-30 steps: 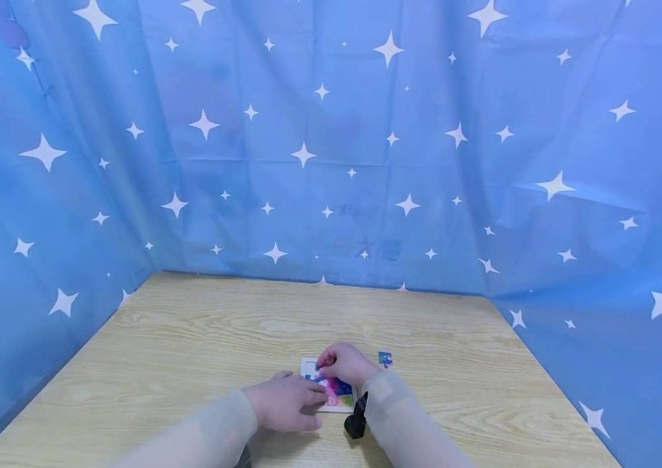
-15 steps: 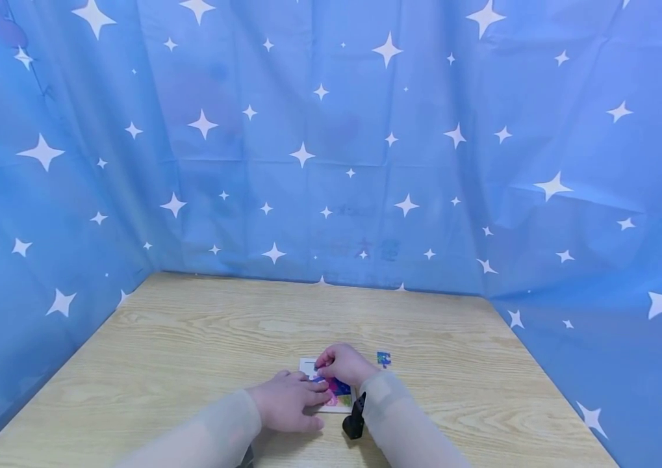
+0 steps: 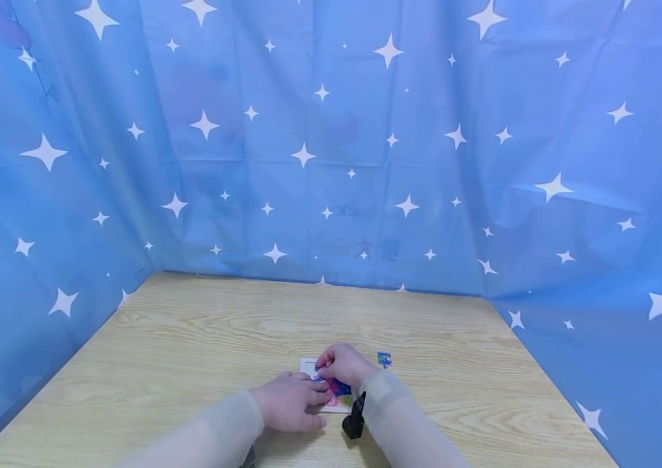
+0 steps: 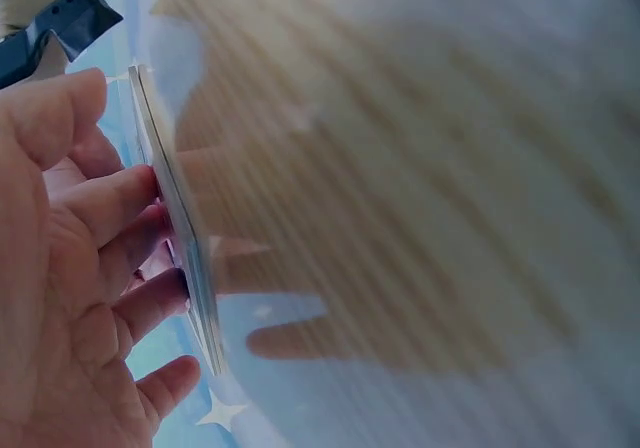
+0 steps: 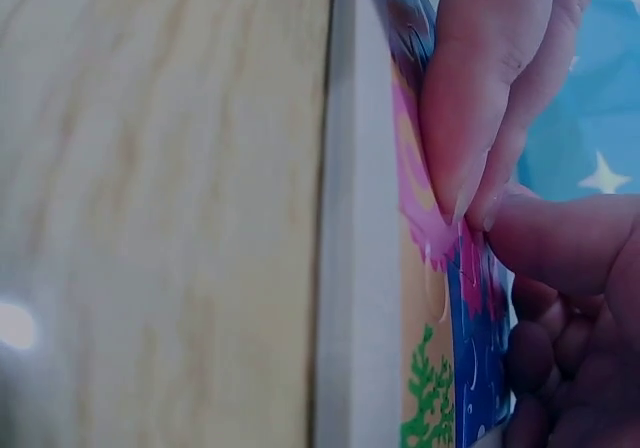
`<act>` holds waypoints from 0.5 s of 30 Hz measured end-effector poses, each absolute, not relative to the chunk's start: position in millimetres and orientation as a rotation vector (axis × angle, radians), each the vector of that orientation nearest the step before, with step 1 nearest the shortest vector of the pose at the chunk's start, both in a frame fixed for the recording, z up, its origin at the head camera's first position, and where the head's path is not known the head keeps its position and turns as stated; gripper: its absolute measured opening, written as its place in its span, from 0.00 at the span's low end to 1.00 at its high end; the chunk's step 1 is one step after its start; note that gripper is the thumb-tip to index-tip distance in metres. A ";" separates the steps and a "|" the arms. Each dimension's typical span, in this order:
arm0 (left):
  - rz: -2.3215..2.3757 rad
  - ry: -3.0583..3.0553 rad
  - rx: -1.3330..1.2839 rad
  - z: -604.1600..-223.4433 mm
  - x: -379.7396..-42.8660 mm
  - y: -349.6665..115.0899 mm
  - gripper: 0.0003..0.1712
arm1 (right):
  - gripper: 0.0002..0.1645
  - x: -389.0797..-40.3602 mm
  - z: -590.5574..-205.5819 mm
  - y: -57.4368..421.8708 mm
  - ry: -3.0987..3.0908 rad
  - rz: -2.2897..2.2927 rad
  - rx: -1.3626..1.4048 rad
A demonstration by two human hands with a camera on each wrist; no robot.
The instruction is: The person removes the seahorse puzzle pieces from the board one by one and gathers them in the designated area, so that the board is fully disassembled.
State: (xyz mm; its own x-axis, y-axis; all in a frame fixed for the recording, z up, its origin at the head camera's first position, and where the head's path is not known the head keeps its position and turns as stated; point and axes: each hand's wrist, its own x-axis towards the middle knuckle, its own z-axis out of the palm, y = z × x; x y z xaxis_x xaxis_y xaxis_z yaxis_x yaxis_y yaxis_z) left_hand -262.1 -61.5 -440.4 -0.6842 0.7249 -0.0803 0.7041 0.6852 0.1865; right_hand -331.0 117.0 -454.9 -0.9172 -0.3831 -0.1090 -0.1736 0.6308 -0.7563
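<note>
A small jigsaw puzzle [image 3: 341, 387] with a pink and dark blue picture lies in a white-edged tray [image 3: 336, 409] near the table's front. My left hand [image 3: 291, 400] rests its extended fingers on the puzzle's left part; in the left wrist view those fingertips meet the tray's edge [image 4: 182, 218] side-on. At the tray's upper part, my right hand [image 3: 347, 364] pinches a small dark bluish puzzle piece between thumb and forefinger, mostly covered by the fingers. The right wrist view has the right thumb [image 5: 560, 238] close beside the left fingertips over the pink part.
One loose blue puzzle piece [image 3: 384, 359] lies on the wooden table [image 3: 219, 325] to the right of the tray. A black wrist camera [image 3: 354, 421] sits under the right wrist. A blue star-patterned curtain [image 3: 331, 143] hangs around the table's back and sides.
My left hand has slid slightly to the right across the puzzle, covering a bit more of it. The right hand keeps its pinch in nearly the same place.
</note>
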 end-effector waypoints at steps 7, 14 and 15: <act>0.204 2.741 1.170 -438.1 -261.5 -61.1 0.33 | 0.04 -331.8 -455.1 116.7 2.637 -1.096 -0.507; 0.255 2.733 1.158 -439.1 -261.8 -61.4 0.33 | 0.05 -330.4 -456.4 116.3 2.617 -1.168 -0.461; 0.255 2.734 1.160 -439.1 -261.8 -61.4 0.33 | 0.05 -329.9 -456.3 116.3 2.615 -1.177 -0.456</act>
